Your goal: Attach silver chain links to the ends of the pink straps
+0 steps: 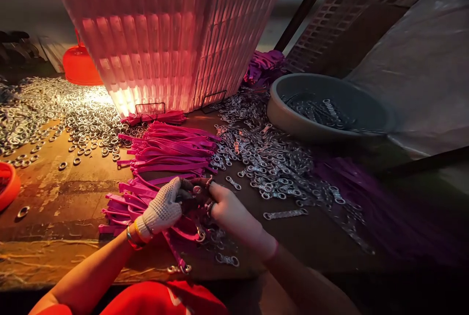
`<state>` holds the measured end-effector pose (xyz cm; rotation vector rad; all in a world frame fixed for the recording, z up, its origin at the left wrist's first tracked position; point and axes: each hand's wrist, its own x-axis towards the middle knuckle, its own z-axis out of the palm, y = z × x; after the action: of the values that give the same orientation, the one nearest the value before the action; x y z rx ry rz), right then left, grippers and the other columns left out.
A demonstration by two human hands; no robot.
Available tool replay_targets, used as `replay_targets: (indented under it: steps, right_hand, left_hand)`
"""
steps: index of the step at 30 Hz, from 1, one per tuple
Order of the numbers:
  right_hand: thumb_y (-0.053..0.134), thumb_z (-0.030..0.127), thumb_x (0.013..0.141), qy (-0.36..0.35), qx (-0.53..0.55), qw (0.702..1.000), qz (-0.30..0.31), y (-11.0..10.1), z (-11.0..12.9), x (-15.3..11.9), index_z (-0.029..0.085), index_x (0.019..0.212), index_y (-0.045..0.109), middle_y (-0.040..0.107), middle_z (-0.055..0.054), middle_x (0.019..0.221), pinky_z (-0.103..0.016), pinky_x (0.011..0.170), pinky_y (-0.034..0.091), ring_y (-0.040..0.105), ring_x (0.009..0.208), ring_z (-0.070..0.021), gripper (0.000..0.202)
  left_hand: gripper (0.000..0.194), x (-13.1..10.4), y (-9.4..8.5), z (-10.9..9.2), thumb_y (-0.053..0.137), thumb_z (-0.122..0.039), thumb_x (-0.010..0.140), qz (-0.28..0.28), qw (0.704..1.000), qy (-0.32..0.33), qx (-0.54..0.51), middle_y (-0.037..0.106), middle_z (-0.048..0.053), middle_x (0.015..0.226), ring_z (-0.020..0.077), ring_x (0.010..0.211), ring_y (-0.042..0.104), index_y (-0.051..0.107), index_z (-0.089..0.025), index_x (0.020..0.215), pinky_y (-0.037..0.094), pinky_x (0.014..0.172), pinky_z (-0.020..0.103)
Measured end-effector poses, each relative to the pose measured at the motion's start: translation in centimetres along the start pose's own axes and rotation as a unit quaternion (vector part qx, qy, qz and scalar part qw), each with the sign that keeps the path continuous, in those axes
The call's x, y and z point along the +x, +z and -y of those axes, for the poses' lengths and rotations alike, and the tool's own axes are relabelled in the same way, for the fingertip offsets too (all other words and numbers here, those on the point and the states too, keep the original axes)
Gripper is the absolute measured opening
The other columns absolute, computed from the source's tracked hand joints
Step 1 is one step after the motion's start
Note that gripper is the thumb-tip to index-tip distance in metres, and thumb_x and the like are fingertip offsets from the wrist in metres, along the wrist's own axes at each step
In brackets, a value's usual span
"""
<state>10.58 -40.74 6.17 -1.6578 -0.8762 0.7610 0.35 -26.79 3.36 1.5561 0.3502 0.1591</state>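
Observation:
My left hand (163,207), in a white dotted knit glove, is closed, its dark fingertips pinching together with those of my right hand (236,217). A pink strap (174,249) hangs below the left hand, with a metal ring at its lower end. My right hand wears a pale glove and is closed around a small metal link, mostly hidden by the fingers. Under both hands lie more pink straps (120,207) and loose metal links (227,259). Beyond them is a stacked bundle of pink straps (176,146).
Metal rings (88,124) are heaped at the left, near a red lamp (82,66). Ring-ended metal links (271,158) spread over the right, beside a grey basin (293,115). A translucent ribbed panel (164,36) stands behind. An orange bowl (12,188) sits at the left edge.

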Motion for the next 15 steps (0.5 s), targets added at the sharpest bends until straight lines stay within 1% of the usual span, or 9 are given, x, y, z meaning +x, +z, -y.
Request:
replay_targets:
  steps: [2, 5, 6, 8, 9, 11, 12, 13, 15]
  right_hand:
    - [0.053, 0.024, 0.080, 0.016, 0.035, 0.997, -0.060, 0.5, 0.0, -0.2, 0.019, 0.108, 0.068, 0.072, -0.004, 0.099, -0.034, 0.084, 0.052, 0.064, 0.092, -0.0213, 0.032]
    - [0.055, 0.025, 0.075, 0.026, 0.061, 0.984, -0.166, 1.3, -0.9, -0.5, 0.018, 0.103, 0.068, 0.072, -0.006, 0.098, -0.034, 0.081, 0.052, 0.064, 0.092, -0.0224, 0.031]
    - [0.054, 0.023, 0.074, 0.026, 0.069, 0.980, -0.186, 1.6, -1.3, -0.6, 0.017, 0.104, 0.067, 0.072, -0.006, 0.099, -0.033, 0.080, 0.052, 0.064, 0.091, -0.0221, 0.033]
    - [0.049, 0.019, 0.073, 0.012, 0.052, 0.978, -0.202, 2.2, -2.0, -0.8, 0.018, 0.107, 0.065, 0.071, -0.007, 0.101, -0.032, 0.079, 0.052, 0.064, 0.090, -0.0214, 0.038]
    - [0.047, 0.017, 0.074, -0.005, 0.013, 0.979, -0.202, 2.5, -2.2, -1.0, 0.018, 0.110, 0.064, 0.070, -0.007, 0.102, -0.033, 0.081, 0.052, 0.064, 0.092, -0.0215, 0.039]
    - [0.044, 0.010, 0.073, -0.050, -0.131, 0.972, -0.187, 2.6, -2.3, -1.1, 0.016, 0.115, 0.063, 0.068, -0.011, 0.107, -0.037, 0.088, 0.049, 0.062, 0.098, -0.0235, 0.047]
    - [0.045, 0.007, 0.071, -0.068, -0.221, 0.958, -0.168, 2.5, -2.1, -1.1, 0.015, 0.117, 0.063, 0.067, -0.013, 0.111, -0.039, 0.091, 0.047, 0.060, 0.102, -0.0252, 0.050]
    - [0.046, 0.005, 0.069, -0.080, -0.311, 0.936, -0.141, 2.4, -1.9, -1.1, 0.014, 0.116, 0.064, 0.065, -0.015, 0.114, -0.041, 0.093, 0.044, 0.057, 0.104, -0.0272, 0.052]
    - [0.050, 0.004, 0.065, -0.087, -0.457, 0.883, -0.070, 1.9, -1.0, -0.8, 0.013, 0.104, 0.068, 0.063, -0.018, 0.113, -0.041, 0.088, 0.042, 0.055, 0.102, -0.0297, 0.043]
  left_hand:
    - [0.039, -0.2, 0.1, 0.0, 0.072, -0.036, 0.079, -0.012, 0.998, -0.021, -0.056, 0.065, 0.003, 0.083, 0.0109, 0.067, 0.056, 0.059, -0.013, 0.108, 0.043, 0.059, 0.020]
    - [0.037, -0.7, 0.9, 0.4, 0.077, -0.037, 0.075, -0.023, 0.993, -0.039, -0.113, 0.065, 0.002, 0.083, 0.0092, 0.066, 0.054, 0.060, -0.014, 0.099, 0.042, 0.059, 0.019]
    - [0.034, -0.9, 1.3, 0.7, 0.077, -0.036, 0.074, -0.037, 0.992, -0.038, -0.116, 0.064, 0.002, 0.082, 0.0094, 0.067, 0.054, 0.061, -0.013, 0.094, 0.043, 0.061, 0.020]
    - [0.028, -1.2, 2.0, 1.3, 0.073, -0.037, 0.078, -0.078, 0.991, -0.030, -0.100, 0.063, 0.001, 0.078, 0.0099, 0.067, 0.053, 0.061, -0.014, 0.088, 0.043, 0.062, 0.021]
    - [0.026, -1.3, 2.2, 1.6, 0.070, -0.038, 0.080, -0.097, 0.992, -0.024, -0.082, 0.062, 0.001, 0.077, 0.0104, 0.066, 0.053, 0.061, -0.014, 0.087, 0.043, 0.062, 0.021]
    - [0.022, -1.2, 2.1, 1.9, 0.065, -0.036, 0.083, -0.109, 0.994, -0.003, -0.032, 0.062, 0.002, 0.077, 0.0120, 0.069, 0.053, 0.062, -0.014, 0.085, 0.044, 0.064, 0.023]
    - [0.020, -1.0, 1.7, 1.9, 0.064, -0.034, 0.083, -0.099, 0.995, 0.009, -0.004, 0.063, 0.003, 0.078, 0.0129, 0.071, 0.053, 0.063, -0.014, 0.084, 0.044, 0.066, 0.024]
    - [0.017, -0.8, 1.3, 1.7, 0.064, -0.032, 0.082, -0.084, 0.996, 0.020, 0.025, 0.063, 0.003, 0.078, 0.0137, 0.073, 0.054, 0.063, -0.014, 0.082, 0.044, 0.068, 0.024]
    - [0.013, -0.3, 0.1, 1.2, 0.064, -0.027, 0.079, -0.041, 0.996, 0.034, 0.073, 0.063, 0.003, 0.077, 0.0142, 0.074, 0.053, 0.062, -0.014, 0.077, 0.044, 0.069, 0.024]
